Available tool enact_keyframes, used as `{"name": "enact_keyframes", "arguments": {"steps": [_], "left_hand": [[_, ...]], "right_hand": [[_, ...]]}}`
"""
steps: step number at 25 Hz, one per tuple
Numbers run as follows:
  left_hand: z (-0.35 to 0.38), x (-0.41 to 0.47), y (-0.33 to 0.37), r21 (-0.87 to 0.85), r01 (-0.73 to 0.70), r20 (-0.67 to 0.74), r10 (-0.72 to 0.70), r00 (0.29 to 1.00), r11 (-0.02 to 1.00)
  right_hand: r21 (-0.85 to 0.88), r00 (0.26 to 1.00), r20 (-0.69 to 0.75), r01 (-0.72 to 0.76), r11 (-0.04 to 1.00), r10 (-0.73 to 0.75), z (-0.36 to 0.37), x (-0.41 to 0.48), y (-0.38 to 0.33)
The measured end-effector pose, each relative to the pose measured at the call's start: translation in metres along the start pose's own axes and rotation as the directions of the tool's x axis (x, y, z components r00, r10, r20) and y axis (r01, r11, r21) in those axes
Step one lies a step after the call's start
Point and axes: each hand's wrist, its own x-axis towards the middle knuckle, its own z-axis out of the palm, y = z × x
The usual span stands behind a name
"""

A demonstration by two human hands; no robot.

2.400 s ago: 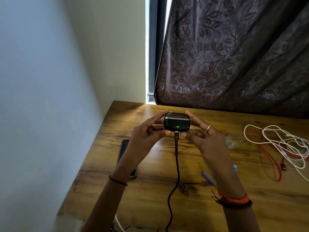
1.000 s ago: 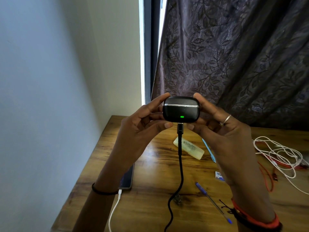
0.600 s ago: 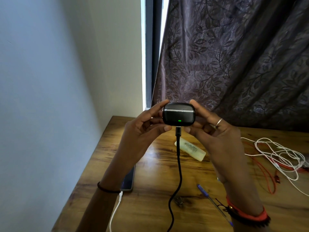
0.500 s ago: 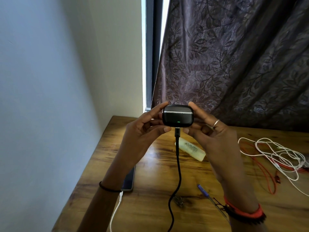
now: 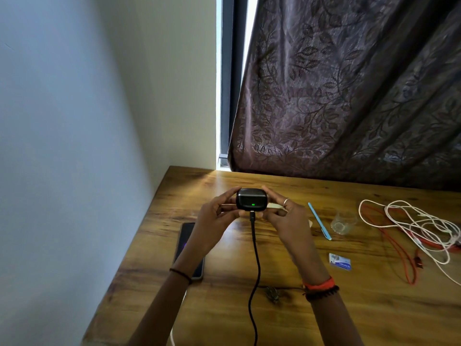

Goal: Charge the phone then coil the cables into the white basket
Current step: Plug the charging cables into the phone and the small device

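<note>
Left hand point(image 5: 214, 221) and right hand point(image 5: 287, 221) both grip a small black case point(image 5: 251, 202) with curled fingers, above the wooden table point(image 5: 224, 308). A black cable point(image 5: 255, 258) hangs from the case. The phone point(image 5: 185, 242) lies flat under the left forearm, and tangled white and red cables point(image 5: 424, 228) lie far right.

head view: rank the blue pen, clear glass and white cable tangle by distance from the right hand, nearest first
The right hand grips the black case.
1. blue pen: lies just to the hand's right.
2. clear glass: stands further right, beyond the pen.
3. white cable tangle: far right, beside the orange cable.
</note>
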Motion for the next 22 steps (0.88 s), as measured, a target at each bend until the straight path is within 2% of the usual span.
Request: {"name": "enact_keyframes", "arguments": {"steps": [7,15,22], "left_hand": [[0.002,-0.003,-0.067,0.132,0.111,0.069,-0.121,0.990,0.985],[0.008,-0.009,-0.130,0.364,0.298,0.041,-0.335,0.941,0.882],[0.012,-0.007,-0.143,0.545,0.247,0.071,-0.338,0.939,0.801]], "right_hand": [[-0.168,0.992,0.014,-0.121,0.978,0.125,0.032,0.011,0.060],[-0.309,0.973,0.008,-0.219,0.925,0.233,0.060,0.015,0.119],[-0.368,0.958,0.001,-0.265,0.891,0.285,0.072,0.021,0.148]]}}
